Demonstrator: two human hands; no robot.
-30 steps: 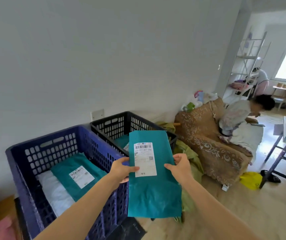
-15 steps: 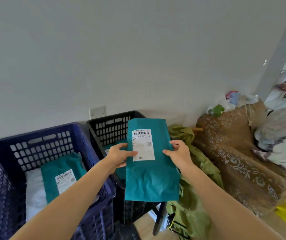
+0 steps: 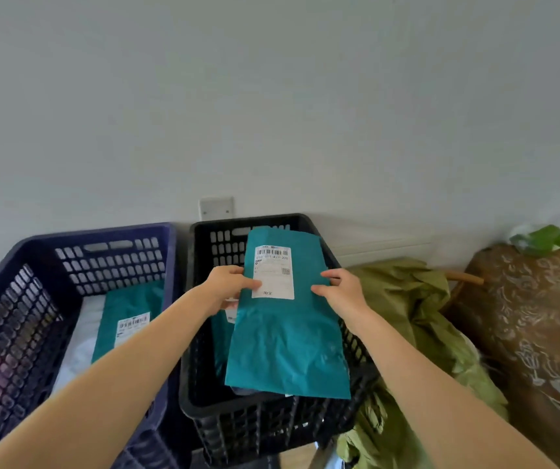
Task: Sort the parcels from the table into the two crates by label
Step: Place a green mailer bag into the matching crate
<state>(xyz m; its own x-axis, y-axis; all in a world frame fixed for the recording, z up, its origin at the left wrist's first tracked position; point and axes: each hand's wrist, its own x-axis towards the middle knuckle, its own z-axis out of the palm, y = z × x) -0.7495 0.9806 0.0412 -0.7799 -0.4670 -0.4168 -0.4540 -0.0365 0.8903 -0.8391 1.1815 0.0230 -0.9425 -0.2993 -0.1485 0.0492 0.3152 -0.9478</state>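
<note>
While left grip and right grip pinch it, parcel hangs between — over crate.

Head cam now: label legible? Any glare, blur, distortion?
Head view: even soft light, no glare on the teal parcel; its label shows barcode and digits, fine print blurred; wide-angle lens bows the black crate rim; far right edge smeared.

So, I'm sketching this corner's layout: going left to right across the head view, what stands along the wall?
blue crate → black crate → green fabric heap → brown patterned sofa. The held teal parcel overlaps the black crate, so it is left out.
</note>
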